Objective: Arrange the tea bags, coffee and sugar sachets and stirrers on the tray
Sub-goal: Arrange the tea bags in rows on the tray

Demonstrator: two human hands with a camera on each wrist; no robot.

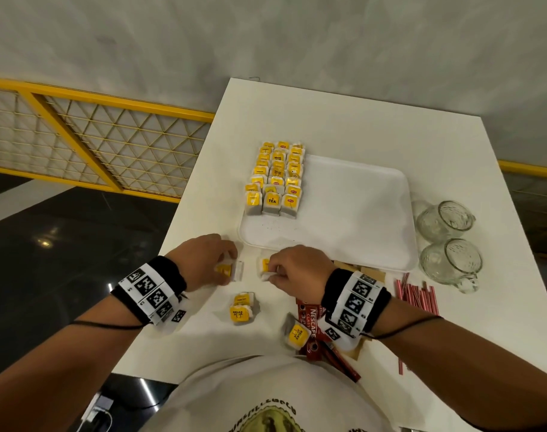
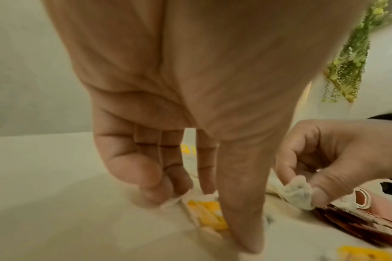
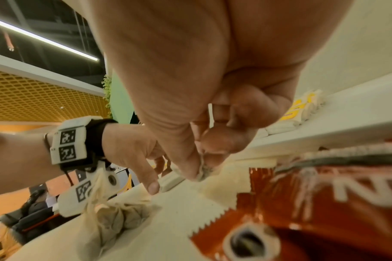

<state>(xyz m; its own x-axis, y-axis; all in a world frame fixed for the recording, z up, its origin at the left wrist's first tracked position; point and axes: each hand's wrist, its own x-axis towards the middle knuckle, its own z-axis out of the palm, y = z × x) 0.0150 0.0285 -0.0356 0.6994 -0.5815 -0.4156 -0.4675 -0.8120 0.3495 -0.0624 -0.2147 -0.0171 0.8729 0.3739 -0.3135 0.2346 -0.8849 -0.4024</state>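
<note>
On the white tray (image 1: 353, 244), yellow-tagged tea bags (image 1: 276, 179) lie in three neat columns along the left side. Just in front of the tray, my left hand (image 1: 227, 269) grips one tea bag (image 1: 233, 272) on the table, fingers and thumb either side of its yellow tag (image 2: 209, 214). My right hand (image 1: 270, 272) pinches another tea bag (image 1: 263, 265) between thumb and finger (image 3: 215, 143); the paper pouch (image 2: 297, 194) shows at the fingertips. Loose tea bags (image 1: 242, 308) lie nearer me. Red Nescafe sachets (image 1: 311, 322) lie under my right wrist, red-and-white stirrers (image 1: 418, 296) further right.
Two glass mugs (image 1: 446, 241) stand at the tray's right edge. Brown sachets (image 1: 370, 272) poke out by the tray's near right corner. The table's left edge (image 1: 160, 275) drops to a dark floor beside a yellow railing (image 1: 94, 141). A further tea bag (image 1: 297, 335) lies against the coffee sachets.
</note>
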